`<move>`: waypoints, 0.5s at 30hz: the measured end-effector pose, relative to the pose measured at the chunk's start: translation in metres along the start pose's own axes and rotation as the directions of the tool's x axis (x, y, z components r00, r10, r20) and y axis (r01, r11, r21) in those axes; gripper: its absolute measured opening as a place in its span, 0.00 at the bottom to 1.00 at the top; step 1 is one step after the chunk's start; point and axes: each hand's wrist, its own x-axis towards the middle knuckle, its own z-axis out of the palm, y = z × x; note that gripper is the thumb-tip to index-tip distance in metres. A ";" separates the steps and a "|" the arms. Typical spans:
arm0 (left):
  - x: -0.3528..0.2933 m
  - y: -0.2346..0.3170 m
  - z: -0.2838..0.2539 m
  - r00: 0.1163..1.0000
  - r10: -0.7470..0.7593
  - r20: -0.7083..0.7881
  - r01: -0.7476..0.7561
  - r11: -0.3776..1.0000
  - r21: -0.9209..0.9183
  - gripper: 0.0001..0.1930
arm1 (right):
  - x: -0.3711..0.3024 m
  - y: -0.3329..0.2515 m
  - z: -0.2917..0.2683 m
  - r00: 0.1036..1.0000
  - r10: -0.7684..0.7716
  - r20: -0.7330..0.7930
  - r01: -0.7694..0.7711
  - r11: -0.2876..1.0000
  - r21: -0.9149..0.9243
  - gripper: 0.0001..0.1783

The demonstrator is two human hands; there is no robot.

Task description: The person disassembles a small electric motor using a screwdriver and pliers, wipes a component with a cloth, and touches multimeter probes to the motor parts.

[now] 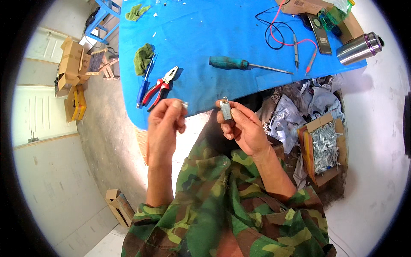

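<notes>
My left hand [166,120] is closed in a pinch on a small shiny metal piece [185,104], mostly covered by the fingertips. To its right, my right hand [244,124] grips a small grey rectangular metal block [226,110] with a bent wire loop at its top. Both hands are held apart, just off the near edge of the blue-covered table [192,43]. Beyond my left hand lie red-and-black pliers [160,87] and a thin blue-handled screwdriver [144,85]. A teal-handled screwdriver [229,63] lies farther off, beyond my right hand.
Green cloths [143,59] lie at the table's left. Test probes [296,51] with red and black leads, a phone [319,34] and a steel flask [358,49] occupy the far right. Below stands a carton of metal scraps [326,147]. More cardboard boxes [70,62] are at the left.
</notes>
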 end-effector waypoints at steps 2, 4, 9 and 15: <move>0.004 0.007 -0.008 0.997 0.019 -0.078 -0.023 0.999 -0.045 0.06 | 0.001 0.001 -0.008 1.000 0.024 0.015 -0.025 0.997 0.077 0.22; 0.010 0.008 -0.021 0.986 0.064 -0.155 -0.075 0.995 -0.068 0.05 | 0.000 0.002 -0.013 0.999 0.030 0.021 -0.033 0.992 0.120 0.20; 0.020 0.009 -0.043 0.967 0.143 -0.213 -0.188 0.960 -0.210 0.06 | -0.002 0.000 -0.022 0.999 0.036 0.035 -0.042 0.981 0.190 0.18; 0.033 0.008 -0.059 0.962 0.163 -0.218 -0.223 0.933 -0.283 0.05 | -0.008 -0.006 -0.022 0.998 0.048 -0.033 -0.041 0.983 0.180 0.18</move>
